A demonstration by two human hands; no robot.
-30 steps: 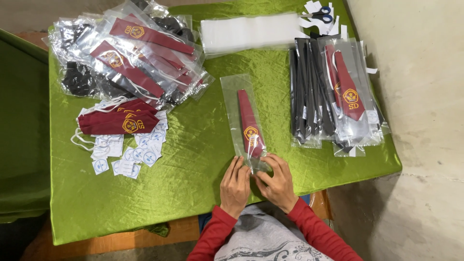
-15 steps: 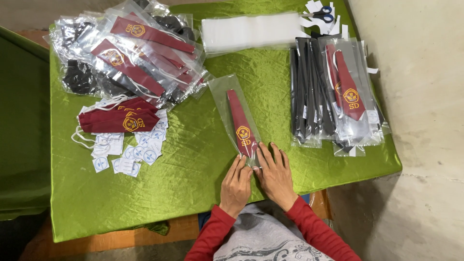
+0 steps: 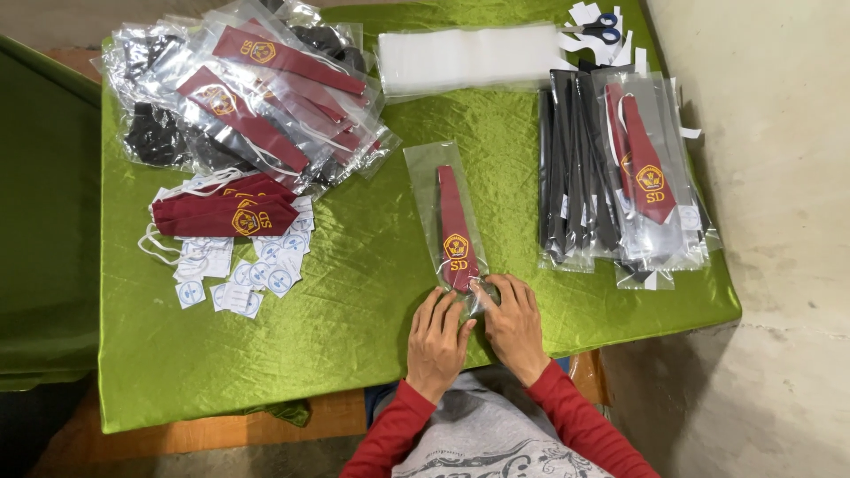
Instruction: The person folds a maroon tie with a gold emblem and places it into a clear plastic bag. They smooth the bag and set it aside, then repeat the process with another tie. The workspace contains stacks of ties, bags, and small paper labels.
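Item in hand: maroon tie (image 3: pixel 457 232) with a yellow crest, lying inside a clear sleeve (image 3: pixel 425 181), lower centre of the frame, on the green cloth (image 3: pixel 354 310). The tie's pointed end faces the person; the sleeve's far end runs toward upper centre.

Left hand (image 3: pixel 436 341): palm down, fingers together and laid flat, tips pressing the near end of the sleeve just left of the tie's point. Nothing pinched.

Right hand (image 3: pixel 513 323): palm down, fingers loosely curled over the sleeve's near edge, touching it beside the tie tip. Whether a flap is gripped under the fingers cannot be told.

Finished stock, as it appears:
- Upper left: loose heap of bagged ties (image 3: pixel 257 97), maroon and dark, overlapping.
- Right: neat stack of bagged ties (image 3: pixel 620 177), dark ones at its left side, a maroon one on top.

Stock not yet bagged:
- Left centre: a few bare maroon ties (image 3: pixel 226 212) with white loops.
- Below them: scattered small white labels (image 3: pixel 239 274).
- Upper centre: pile of empty sleeves (image 3: pixel 469 57).
- Upper right: scissors (image 3: pixel 598 28) among white paper scraps.

Progress, judged: most ties look packed; the current one is already in its sleeve with only the near end to close; the few bare ties at left remain.
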